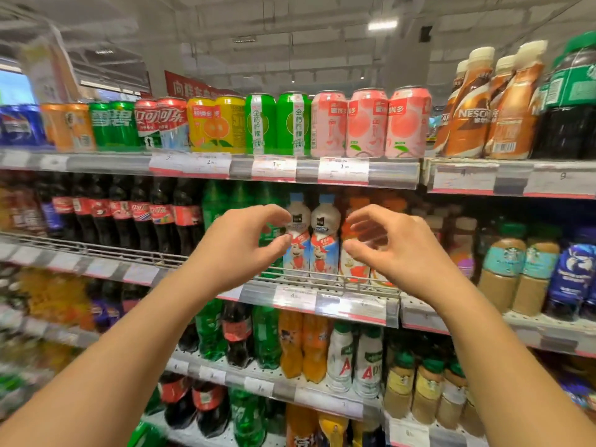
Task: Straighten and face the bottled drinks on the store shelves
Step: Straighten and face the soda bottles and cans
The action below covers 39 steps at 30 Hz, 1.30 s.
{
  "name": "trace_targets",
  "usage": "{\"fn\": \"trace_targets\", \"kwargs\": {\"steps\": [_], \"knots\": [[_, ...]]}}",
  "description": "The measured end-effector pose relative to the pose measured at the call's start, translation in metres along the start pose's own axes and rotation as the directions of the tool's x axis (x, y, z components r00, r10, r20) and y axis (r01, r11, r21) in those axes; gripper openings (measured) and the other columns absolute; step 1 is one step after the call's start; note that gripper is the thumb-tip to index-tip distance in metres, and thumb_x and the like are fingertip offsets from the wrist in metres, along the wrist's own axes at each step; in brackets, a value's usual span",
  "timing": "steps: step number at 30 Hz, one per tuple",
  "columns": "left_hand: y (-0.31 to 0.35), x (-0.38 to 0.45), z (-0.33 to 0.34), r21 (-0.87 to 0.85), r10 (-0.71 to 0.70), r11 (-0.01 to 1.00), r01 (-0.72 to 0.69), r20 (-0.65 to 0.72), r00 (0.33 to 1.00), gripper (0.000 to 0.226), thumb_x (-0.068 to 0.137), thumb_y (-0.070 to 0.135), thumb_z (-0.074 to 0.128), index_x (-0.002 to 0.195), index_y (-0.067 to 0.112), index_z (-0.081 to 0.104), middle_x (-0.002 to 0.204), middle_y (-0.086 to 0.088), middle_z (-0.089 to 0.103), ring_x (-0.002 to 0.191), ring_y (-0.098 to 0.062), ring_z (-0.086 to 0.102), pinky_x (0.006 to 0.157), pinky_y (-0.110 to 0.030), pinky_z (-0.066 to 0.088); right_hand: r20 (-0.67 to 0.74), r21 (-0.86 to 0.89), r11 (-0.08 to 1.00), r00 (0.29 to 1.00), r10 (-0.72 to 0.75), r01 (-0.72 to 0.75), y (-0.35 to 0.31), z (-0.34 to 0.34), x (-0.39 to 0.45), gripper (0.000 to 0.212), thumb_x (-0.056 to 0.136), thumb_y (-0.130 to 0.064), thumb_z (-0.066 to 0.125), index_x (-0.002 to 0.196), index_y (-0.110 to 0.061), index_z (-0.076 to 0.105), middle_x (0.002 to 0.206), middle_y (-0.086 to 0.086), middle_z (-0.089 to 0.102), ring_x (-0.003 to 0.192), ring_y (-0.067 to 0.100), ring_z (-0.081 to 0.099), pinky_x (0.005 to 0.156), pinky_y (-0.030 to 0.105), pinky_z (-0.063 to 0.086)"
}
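Where the two white milk-drink bottles [311,240] stand side by side behind a wire rail [322,276] on the second shelf [335,306], both hands are raised in front of them. The left hand [240,245] has an open grip, thumb and fingers curved apart just left of the bottles; whether it touches one cannot be told. The right hand [392,248] is likewise open and holds nothing, in front of an orange bottle [353,256]. Cola bottles [142,214] fill the shelf to the left, coffee bottles [519,269] the bay to the right. Above, cans [367,124] line the top shelf over price tags [343,171]. More bottles crowd the lower shelves, and a pale ceiling with a strip light [382,25] runs overhead.
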<state>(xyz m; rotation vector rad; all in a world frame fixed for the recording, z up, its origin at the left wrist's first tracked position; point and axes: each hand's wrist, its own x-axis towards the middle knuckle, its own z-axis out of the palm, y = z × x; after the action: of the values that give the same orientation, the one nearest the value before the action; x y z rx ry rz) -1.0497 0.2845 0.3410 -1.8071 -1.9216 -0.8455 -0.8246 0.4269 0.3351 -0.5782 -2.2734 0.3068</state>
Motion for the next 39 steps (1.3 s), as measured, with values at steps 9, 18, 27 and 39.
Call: {"fn": "trace_targets", "kwargs": {"steps": [9,18,27,39], "knots": [[-0.054,-0.067,-0.001,-0.048,-0.18,0.98,0.192,0.194,0.965,0.03,0.095,0.049,0.06,0.119,0.031,0.066,0.104,0.017,0.07,0.092,0.003,0.065,0.083,-0.029,0.055,0.183,0.107,0.993,0.983,0.034,-0.054,-0.017,0.068,-0.03,0.032,0.087,-0.051,0.071,0.115,-0.037,0.064,0.101,-0.019,0.07,0.09,-0.007,0.065,0.084,0.023,0.055],[-0.12,-0.145,-0.01,-0.124,-0.242,0.94,0.319,0.418,0.876,0.038,0.095,0.057,0.056,0.128,0.039,0.059,0.107,0.02,0.069,0.098,0.002,0.063,0.091,-0.035,0.053,0.46,0.006,0.992,0.881,0.112,-0.129,-0.067,0.128,-0.045,0.039,0.088,-0.056,0.068,0.121,-0.038,0.06,0.101,-0.016,0.069,0.091,0.0,0.065,0.084,0.032,0.057],[-0.219,-0.227,-0.026,-0.128,-0.172,0.945,0.3,0.586,0.792,0.042,0.096,0.059,0.055,0.131,0.038,0.056,0.107,0.023,0.066,0.094,0.004,0.063,0.087,-0.03,0.053,0.566,-0.187,0.946,0.758,0.323,-0.264,-0.145,0.228,-0.084,0.054,0.091,-0.062,0.063,0.137,-0.035,0.053,0.109,-0.016,0.066,0.094,0.003,0.064,0.087,0.029,0.054],[-0.299,-0.275,-0.073,-0.198,-0.031,0.95,0.241,0.708,0.705,0.048,0.096,0.058,0.055,0.137,0.035,0.053,0.121,0.012,0.065,0.102,-0.006,0.062,0.088,-0.029,0.053,0.513,-0.219,0.862,0.697,0.501,-0.458,-0.244,0.309,-0.091,0.049,0.092,-0.052,0.068,0.133,-0.029,0.056,0.112,-0.007,0.069,0.098,0.012,0.065,0.088,0.036,0.055]]}}
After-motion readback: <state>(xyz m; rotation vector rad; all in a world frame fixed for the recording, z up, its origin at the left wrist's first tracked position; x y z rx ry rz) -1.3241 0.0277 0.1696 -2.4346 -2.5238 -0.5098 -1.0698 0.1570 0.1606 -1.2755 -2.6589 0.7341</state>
